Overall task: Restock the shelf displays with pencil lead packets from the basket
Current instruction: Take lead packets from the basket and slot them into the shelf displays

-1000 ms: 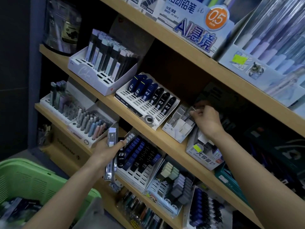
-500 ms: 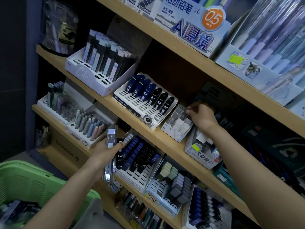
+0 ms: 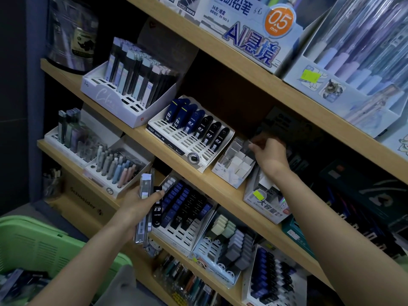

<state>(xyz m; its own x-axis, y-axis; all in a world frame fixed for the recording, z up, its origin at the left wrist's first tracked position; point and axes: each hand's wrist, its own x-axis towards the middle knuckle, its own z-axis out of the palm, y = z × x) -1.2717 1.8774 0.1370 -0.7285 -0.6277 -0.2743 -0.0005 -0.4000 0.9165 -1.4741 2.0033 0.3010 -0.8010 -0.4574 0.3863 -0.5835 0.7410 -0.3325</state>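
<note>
While the left hand [image 3: 136, 206] grips a bundle of slim clear plastic lead packets [image 3: 144, 202] plus one black lead case [image 3: 157, 209] in front of the lower shelf, the right hand [image 3: 268, 154] reaches into the back row of the small white cardboard display tray [image 3: 234, 168] on the pale wooden middle shelf [image 3: 220, 191]. Its fingers are curled there, but blur hides whether they pinch a packet. To do this step well, I judge each packet should go upright into an empty slot and be pressed down until it seats, without tipping the light tray. More stock lies in the green plastic basket [image 3: 28, 241] at lower left. Against half a second earlier, little differs: both hands sit in nearly the same places, and the bundle looks no smaller
</note>
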